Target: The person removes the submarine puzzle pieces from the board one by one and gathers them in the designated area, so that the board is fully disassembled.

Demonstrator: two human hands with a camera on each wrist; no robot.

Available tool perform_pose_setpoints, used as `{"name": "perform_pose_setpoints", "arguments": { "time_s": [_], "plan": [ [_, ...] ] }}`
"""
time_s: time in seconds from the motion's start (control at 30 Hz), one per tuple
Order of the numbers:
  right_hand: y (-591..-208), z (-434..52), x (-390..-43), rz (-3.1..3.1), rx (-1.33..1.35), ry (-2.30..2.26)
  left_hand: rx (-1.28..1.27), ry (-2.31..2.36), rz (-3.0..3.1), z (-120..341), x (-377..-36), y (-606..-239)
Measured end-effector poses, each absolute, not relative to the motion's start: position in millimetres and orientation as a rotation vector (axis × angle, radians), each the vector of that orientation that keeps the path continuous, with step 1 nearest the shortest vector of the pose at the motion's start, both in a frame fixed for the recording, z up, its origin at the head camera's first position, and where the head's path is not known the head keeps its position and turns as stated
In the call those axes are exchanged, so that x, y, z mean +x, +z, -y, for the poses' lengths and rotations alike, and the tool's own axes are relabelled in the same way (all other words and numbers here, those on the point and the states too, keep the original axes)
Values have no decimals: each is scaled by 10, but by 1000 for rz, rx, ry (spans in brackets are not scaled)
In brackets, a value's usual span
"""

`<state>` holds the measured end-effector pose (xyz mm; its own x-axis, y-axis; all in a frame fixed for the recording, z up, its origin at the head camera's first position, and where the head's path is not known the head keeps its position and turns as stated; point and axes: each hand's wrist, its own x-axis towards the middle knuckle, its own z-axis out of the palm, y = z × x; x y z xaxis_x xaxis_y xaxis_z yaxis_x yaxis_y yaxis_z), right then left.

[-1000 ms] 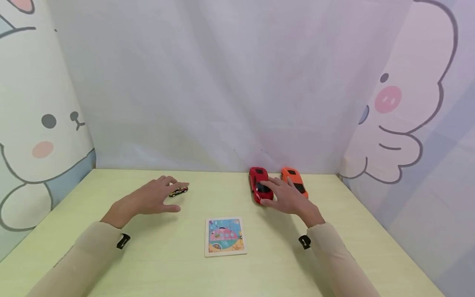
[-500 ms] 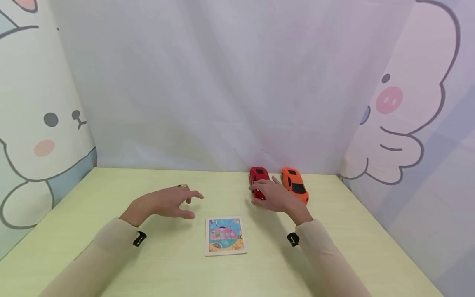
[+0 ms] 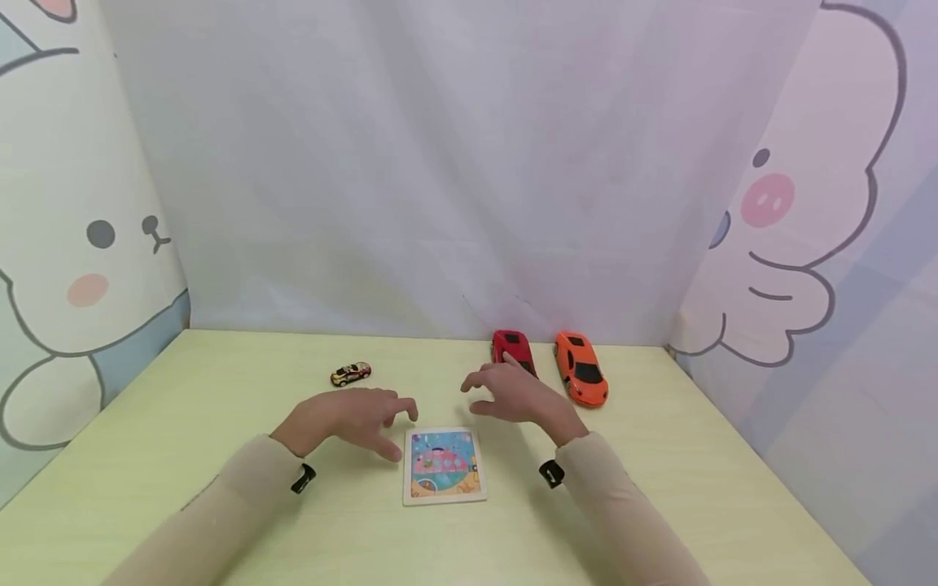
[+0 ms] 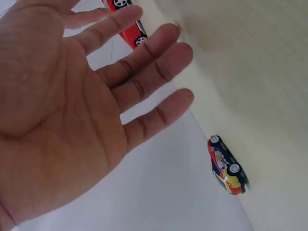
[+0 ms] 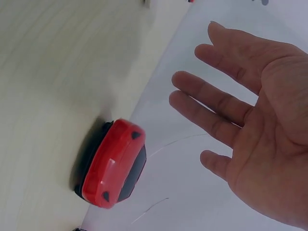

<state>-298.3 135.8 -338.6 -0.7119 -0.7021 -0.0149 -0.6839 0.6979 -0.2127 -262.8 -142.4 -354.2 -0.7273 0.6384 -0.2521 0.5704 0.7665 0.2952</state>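
Hands are hovering over the pale green surface (image 3: 183, 423), and you are holding nothing in either one. Your left hand (image 3: 344, 415) is spreading its fingers wide, and its fingertips are sitting just beside the left edge of the puzzle board (image 3: 444, 465). Your right hand (image 3: 516, 395) is also hanging open with loose fingers, a little farther back, above the board's far right corner.

That puzzle board is lying flat between your two hands, a bit nearer to you than they are. It is almost square, so no side is much longer than another. Your left hand is the closer one to it. It looks like thin wood with a pale rim and a bright cartoon picture of pink, blue and orange.

Behind your right hand, the red toy car (image 3: 513, 348) is pointing toward the curtain (image 3: 440, 163), and the orange toy car (image 3: 580, 368) is sitting just beside it. Both look like smooth, shiny plastic. A tiny yellow and red race car (image 3: 351, 373) is sitting behind your left hand.
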Motion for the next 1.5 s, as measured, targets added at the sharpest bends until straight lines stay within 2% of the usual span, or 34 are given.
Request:
{"name": "perform_pose_setpoints", "arguments": {
  "time_s": [0.43,0.8,1.5],
  "plan": [
    [-3443,-1137,-2898,-2640,-1192,-349,938,170,-2671,1209,-2576,-3604],
    [-3646,-941,-2823,-2528,-1255,-382,954,211,-2681,1234,-2596,-3673],
    [-3589,-873,-2748,-2477,-1136,-425,905,251,-2640,1282,-2665,-3680]
  ]
}}
